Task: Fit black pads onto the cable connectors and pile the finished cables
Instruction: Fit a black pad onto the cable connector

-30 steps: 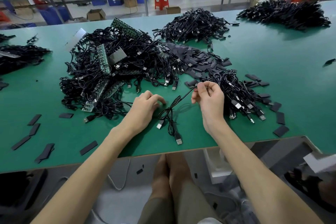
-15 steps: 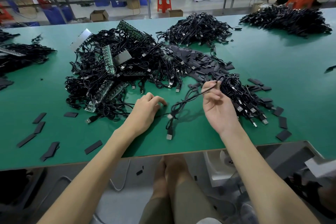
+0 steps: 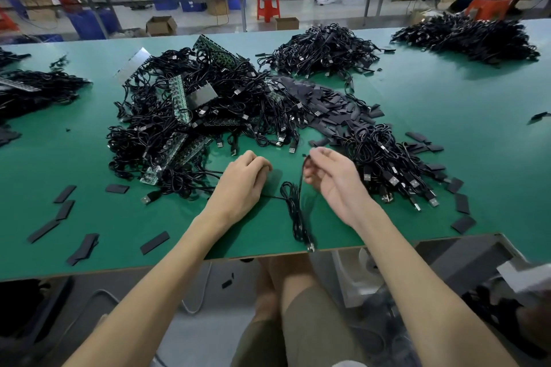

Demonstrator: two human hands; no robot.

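While the right hand [image 3: 331, 179] pinches the upper end of one USB cable [image 3: 293, 211], whose coil trails to the front edge of the green table [image 3: 447, 92], the left hand [image 3: 241, 179] rests curled beside it, and its grip cannot be told. Judging by the tangled heap [image 3: 185, 116] and the black pads [image 3: 328, 101], most of the work remains. A smaller pile [image 3: 387, 164], at right, is probably the finished cables.

My forearms [image 3: 167, 262] are bare all the way up; I wear olive-khaki shorts [image 3: 313, 325], knees [image 3: 286, 271] uncovered.

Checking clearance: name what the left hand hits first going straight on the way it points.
The left hand would likely meet the USB plugs at the cable tangle's near edge; depth unclear.
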